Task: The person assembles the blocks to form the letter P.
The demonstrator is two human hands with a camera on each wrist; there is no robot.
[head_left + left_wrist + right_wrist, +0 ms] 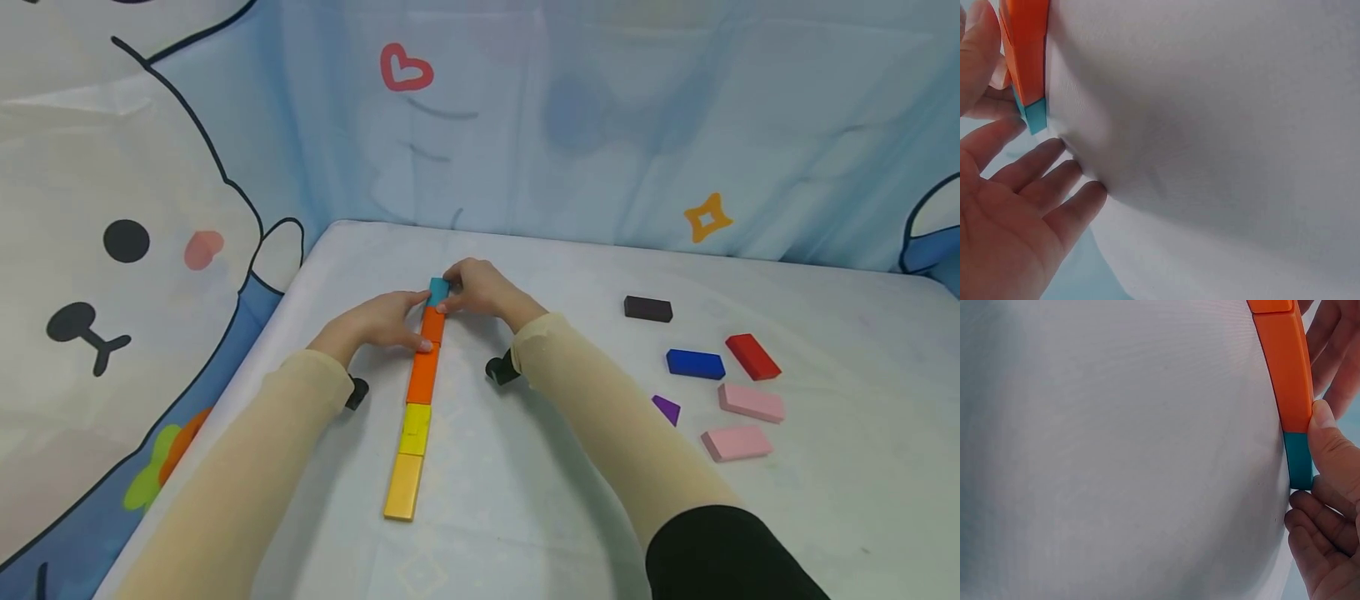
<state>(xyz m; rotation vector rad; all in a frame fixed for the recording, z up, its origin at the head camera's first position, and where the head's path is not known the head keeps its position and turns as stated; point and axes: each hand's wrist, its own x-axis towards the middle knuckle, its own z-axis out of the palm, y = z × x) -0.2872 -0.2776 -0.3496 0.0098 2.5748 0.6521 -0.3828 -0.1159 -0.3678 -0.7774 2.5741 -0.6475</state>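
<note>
A straight row of blocks runs away from me on the white tabletop. At its far end sits a teal block (438, 289), followed by two orange blocks (423, 377), a yellow section (415, 429) and a golden block (402, 489) nearest me. My right hand (486, 292) pinches the teal block, thumb at its joint with the orange and fingertips round its far end. From the left side, my left hand (377, 321) reaches in with fingers extended. Its index fingertip is at the teal block's side, and its thumb rests on the orange blocks near their joint.
Loose blocks lie to the right: black (648, 309), blue (695, 364), red (753, 357), a purple piece (666, 409) beside my right sleeve, and two pink ones (752, 402). A patterned blue curtain (525, 125) hangs behind the table's far edge.
</note>
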